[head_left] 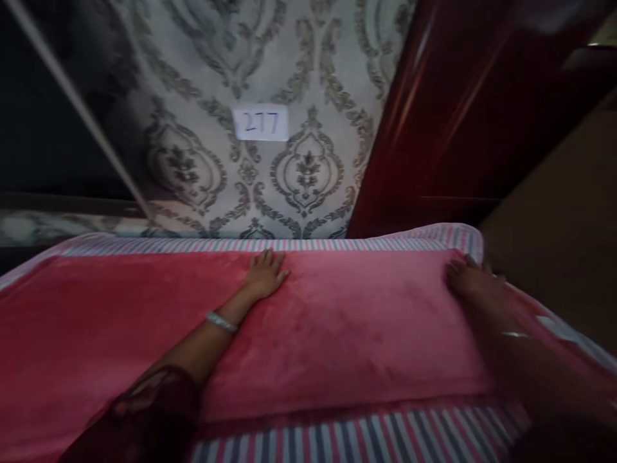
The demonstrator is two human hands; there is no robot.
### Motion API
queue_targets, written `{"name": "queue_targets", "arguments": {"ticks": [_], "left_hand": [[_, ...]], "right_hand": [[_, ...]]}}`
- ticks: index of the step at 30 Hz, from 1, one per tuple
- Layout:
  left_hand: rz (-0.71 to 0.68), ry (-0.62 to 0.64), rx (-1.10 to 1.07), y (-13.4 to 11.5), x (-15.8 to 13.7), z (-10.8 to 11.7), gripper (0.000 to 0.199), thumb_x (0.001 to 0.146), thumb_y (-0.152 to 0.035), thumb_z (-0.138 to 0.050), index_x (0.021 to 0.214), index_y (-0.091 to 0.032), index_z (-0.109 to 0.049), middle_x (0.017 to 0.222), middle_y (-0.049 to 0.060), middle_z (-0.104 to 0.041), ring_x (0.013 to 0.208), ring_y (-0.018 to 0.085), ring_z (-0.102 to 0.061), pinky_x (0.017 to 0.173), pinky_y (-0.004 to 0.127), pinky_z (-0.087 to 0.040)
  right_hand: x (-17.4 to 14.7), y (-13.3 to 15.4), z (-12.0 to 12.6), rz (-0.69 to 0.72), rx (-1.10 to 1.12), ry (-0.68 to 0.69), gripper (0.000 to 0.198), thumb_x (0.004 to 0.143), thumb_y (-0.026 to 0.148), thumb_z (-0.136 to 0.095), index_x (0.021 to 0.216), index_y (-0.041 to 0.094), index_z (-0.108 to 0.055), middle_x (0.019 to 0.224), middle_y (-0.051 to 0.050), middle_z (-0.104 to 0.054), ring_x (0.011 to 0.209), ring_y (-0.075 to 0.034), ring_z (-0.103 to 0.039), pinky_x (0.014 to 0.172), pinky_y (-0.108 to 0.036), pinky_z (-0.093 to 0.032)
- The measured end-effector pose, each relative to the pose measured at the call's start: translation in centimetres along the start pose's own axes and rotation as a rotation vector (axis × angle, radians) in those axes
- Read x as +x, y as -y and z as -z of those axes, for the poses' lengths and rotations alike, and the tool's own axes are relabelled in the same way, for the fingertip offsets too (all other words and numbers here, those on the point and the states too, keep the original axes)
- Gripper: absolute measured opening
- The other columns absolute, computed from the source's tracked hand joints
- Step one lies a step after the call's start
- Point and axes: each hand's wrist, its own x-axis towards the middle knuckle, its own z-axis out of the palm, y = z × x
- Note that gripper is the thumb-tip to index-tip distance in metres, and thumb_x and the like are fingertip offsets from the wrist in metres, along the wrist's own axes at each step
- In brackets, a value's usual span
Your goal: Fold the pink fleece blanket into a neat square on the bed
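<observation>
Cloth (366, 321) — one, pink, left hand (264, 275) splayed flat on it, right hand (470, 281) blurred at one corner, grip unclear

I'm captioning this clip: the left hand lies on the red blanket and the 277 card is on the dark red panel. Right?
Not quite: the card is on the patterned wall, not the dark red panel, as the head view shows. The left hand does lie on the red blanket.
</observation>
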Motion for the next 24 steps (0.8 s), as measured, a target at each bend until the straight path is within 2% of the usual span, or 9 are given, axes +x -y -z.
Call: {"name": "queue_targets", "arguments": {"ticks": [2,4,6,9,12,15,19,21,24], "left_hand": [[0.028,0.048,-0.023,0.0,-0.2,-0.2,0.065,0.105,-0.046,-0.036,0.159,-0.01,-0.036,0.164,0.028,-0.029,0.155,0.039,-0.024,0.121,0.059,-0.022],[0.017,0.041,-0.073,0.1,-0.4,-0.3,0.066,0.105,-0.047,-0.031,0.159,-0.009,-0.033,0.164,0.029,-0.027,0.155,0.04,-0.021,0.121,0.061,-0.018],[-0.004,0.032,-0.121,0.2,-0.7,-0.1,0.066,0.106,-0.047,-0.031,0.16,-0.009,-0.032,0.166,0.03,-0.023,0.155,0.041,-0.02,0.121,0.061,-0.017],[-0.006,0.061,-0.161,0.2,-1.8,0.7,0.067,0.103,-0.05,-0.04,0.16,-0.015,-0.034,0.168,0.026,-0.018,0.156,0.038,-0.019,0.123,0.06,-0.018],[-0.049,0.06,-0.22,0.6,-3.6,1.6,0.066,0.104,-0.05,-0.037,0.16,-0.016,-0.032,0.167,0.023,-0.027,0.157,0.034,-0.02,0.126,0.059,-0.012],[-0.05,0.04,-0.254,1.7,-5.9,2.3,0.067,0.103,-0.049,-0.039,0.161,-0.017,-0.03,0.167,0.022,-0.027,0.156,0.035,-0.02,0.125,0.063,-0.009],[0.082,0.006,-0.229,5.3,-8.9,3.0,0.067,0.103,-0.051,-0.039,0.159,-0.014,-0.033,0.166,0.024,-0.028,0.156,0.036,-0.023,0.125,0.064,-0.012],[0.165,0.009,-0.174,8.1,-10.4,3.2,0.069,0.104,-0.054,-0.037,0.16,-0.014,-0.034,0.166,0.024,-0.028,0.155,0.034,-0.024,0.125,0.06,-0.015],[0.296,-0.005,-0.088,12.7,-13.1,3.3,0.073,0.104,-0.06,-0.019,0.16,-0.015,-0.032,0.166,0.022,-0.029,0.155,0.033,-0.023,0.122,0.053,-0.018]], "right_hand": [[-2.3,3.2,0.3,0.023,0.016,0.012,0.058,0.096,0.048,-0.029,0.133,0.029,-0.07,0.153,-0.023,-0.048,0.14,-0.048,-0.044,0.103,-0.077,-0.038],[-5.1,7.3,0.9,0.068,0.044,0.037,0.058,0.096,0.05,-0.03,0.135,0.029,-0.068,0.155,-0.019,-0.048,0.142,-0.043,-0.044,0.108,-0.07,-0.041],[-8.0,11.6,1.5,0.175,0.087,0.051,0.059,0.097,0.05,-0.029,0.137,0.026,-0.065,0.156,-0.016,-0.048,0.144,-0.039,-0.043,0.112,-0.066,-0.039],[-11.1,17.6,2.1,0.354,0.149,0.056,0.058,0.098,0.049,-0.028,0.14,0.026,-0.061,0.156,-0.011,-0.049,0.146,-0.033,-0.042,0.115,-0.062,-0.039],[-12.4,23.1,2.6,0.461,0.2,0.075,0.058,0.099,0.048,-0.027,0.141,0.025,-0.06,0.156,-0.011,-0.05,0.147,-0.031,-0.041,0.115,-0.059,-0.04],[-12.3,28.7,3.2,0.483,0.238,0.115,0.061,0.1,0.047,-0.027,0.145,0.02,-0.057,0.158,-0.016,-0.046,0.146,-0.033,-0.043,0.113,-0.058,-0.042],[-12.8,34.3,3.1,0.444,0.245,0.145,0.064,0.1,0.049,-0.025,0.151,0.021,-0.05,0.161,-0.017,-0.042,0.147,-0.036,-0.041,0.109,-0.062,-0.044],[-13.7,35.8,2.3,0.431,0.224,0.172,0.065,0.1,0.05,-0.022,0.151,0.023,-0.05,0.161,-0.016,-0.04,0.146,-0.038,-0.041,0.107,-0.066,-0.044],[-15.2,36.4,0.6,0.447,0.185,0.154,0.067,0.098,0.051,-0.02,0.149,0.023,-0.053,0.16,-0.016,-0.043,0.144,-0.039,-0.043,0.106,-0.069,-0.042]]}}
